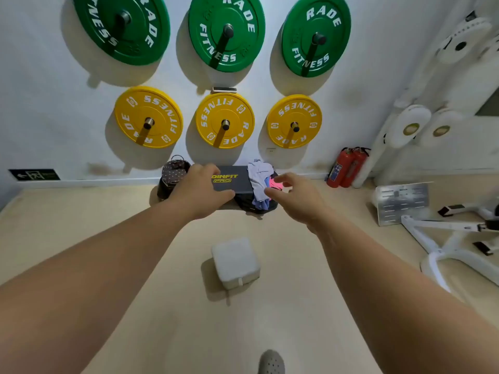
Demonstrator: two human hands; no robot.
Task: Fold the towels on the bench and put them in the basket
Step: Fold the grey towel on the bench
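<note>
A dark bench [229, 182] with yellow lettering stands against the wall ahead. A crumpled pale blue towel [259, 176] lies on its right end, with a pink towel [275, 183] partly under it. A dark dotted basket [172, 174] sits at the bench's left end. Both my arms reach forward. My left hand [201, 190] hovers over the bench's left part, fingers loosely curled, holding nothing. My right hand [293, 197] is spread open just right of the towels, its fingertips near the pink one.
A white cube-shaped stool [235, 261] stands on the beige floor between me and the bench. Green and yellow weight plates [225, 121] hang on the wall. Red fire extinguishers [347, 167] and a white machine frame [445, 230] are at the right. My shoe [271, 363] shows below.
</note>
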